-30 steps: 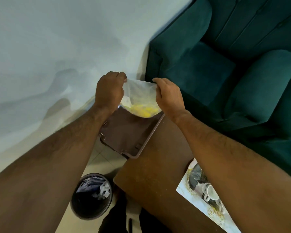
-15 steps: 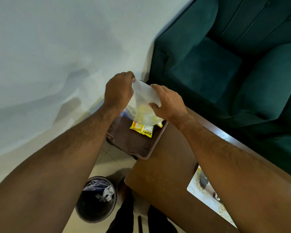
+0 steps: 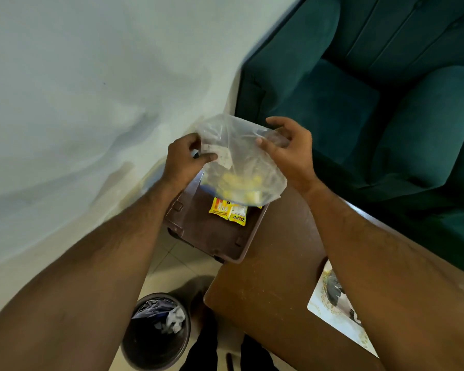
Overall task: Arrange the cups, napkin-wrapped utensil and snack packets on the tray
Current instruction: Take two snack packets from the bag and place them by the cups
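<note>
Two hands are working one clear plastic bag over the brown tray, which sits at the far left corner of the surface with its left part overhanging the edge. Your left hand pinches the bag's side, and your right hand has its grip closed on the opposite side. One yellow snack packet already lies in the tray beneath the bag; more yellow packets show through the plastic. Keep the bag's mouth low and inside the tray's rim, so packets land flat rather than sliding off the overhanging side toward the bin below. Tip gently, letting a few out together. Cups likely sit at the surface's near right edge, mostly hidden by your arm.
</note>
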Demonstrator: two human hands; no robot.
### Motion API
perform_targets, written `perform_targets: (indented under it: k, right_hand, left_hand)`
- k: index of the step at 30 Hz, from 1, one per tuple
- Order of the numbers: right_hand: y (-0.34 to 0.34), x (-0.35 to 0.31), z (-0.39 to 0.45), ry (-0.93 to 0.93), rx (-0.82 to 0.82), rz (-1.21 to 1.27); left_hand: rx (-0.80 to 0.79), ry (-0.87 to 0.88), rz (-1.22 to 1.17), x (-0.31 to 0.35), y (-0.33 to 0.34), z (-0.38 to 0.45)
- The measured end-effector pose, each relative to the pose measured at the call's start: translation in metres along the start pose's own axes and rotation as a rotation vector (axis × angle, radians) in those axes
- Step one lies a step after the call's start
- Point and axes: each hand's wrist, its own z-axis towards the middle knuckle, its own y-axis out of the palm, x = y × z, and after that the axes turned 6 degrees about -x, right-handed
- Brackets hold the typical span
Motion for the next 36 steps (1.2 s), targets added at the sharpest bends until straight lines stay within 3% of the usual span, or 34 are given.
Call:
perform_targets:
  k: [5, 10, 13, 17, 19, 24, 30, 33, 36]
  right_hand:
    - [-0.003, 0.027, -0.017, 0.306, -0.004, 0.421]
    - [0.005, 0.074, -0.048, 0.427, -0.204, 0.456]
    - [0.015, 0.092, -0.053, 0.48, -0.25, 0.477]
    - [0.028, 0.111, -0.053, 0.516, -0.123, 0.467]
    - [0.031, 0.119, -0.05, 0.529, -0.03, 0.579]
    - [0.036, 0.132, -0.044, 0.492, 0.076, 0.552]
    - [0.044, 0.141, -0.045, 0.311, 0.085, 0.437]
    - [0.044, 0.143, -0.046, 0.2, 0.0, 0.349]
    - [0.043, 0.15, -0.05, 0.086, -0.14, 0.058]
  left_hand:
    - [0.117, -0.05, -0.109, -0.011, 0.015, 0.009]
    - [0.196, -0.101, -0.129, -0.022, 0.028, 0.013]
    - [0.216, -0.167, -0.257, -0.032, 0.039, 0.013]
    - [0.224, -0.256, -0.347, -0.044, 0.047, 0.011]
    - [0.192, -0.299, -0.411, -0.051, 0.049, 0.006]
    - [0.131, -0.33, -0.48, -0.078, 0.059, -0.006]
    - [0.35, -0.235, -0.301, -0.094, 0.063, -0.009]
    - [0.298, -0.161, -0.111, -0.097, 0.063, -0.002]
    - [0.183, -0.193, -0.067, -0.105, 0.067, 0.001]
